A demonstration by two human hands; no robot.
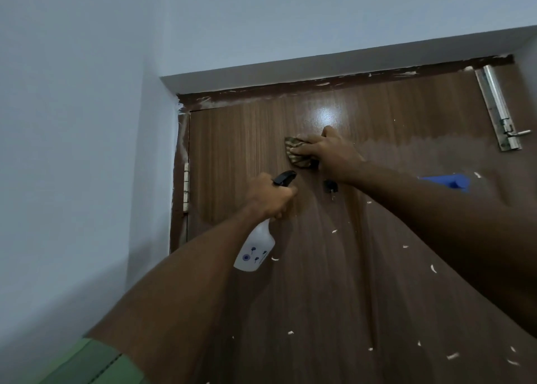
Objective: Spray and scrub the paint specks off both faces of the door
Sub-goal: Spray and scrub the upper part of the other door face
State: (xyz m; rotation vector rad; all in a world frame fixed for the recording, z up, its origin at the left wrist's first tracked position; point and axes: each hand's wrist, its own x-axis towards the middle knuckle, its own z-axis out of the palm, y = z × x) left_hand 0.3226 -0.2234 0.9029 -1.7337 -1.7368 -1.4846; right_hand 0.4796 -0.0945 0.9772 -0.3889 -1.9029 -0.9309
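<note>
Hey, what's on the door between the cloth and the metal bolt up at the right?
In the head view, the stretch of door between the cloth and the bolt holds only the right hand pressing that cloth; beyond it lies bare wood.

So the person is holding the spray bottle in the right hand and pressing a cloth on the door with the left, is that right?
Not quite: the hands are swapped. In the head view the left hand grips the spray bottle, and the right hand presses the cloth against the door.
</note>
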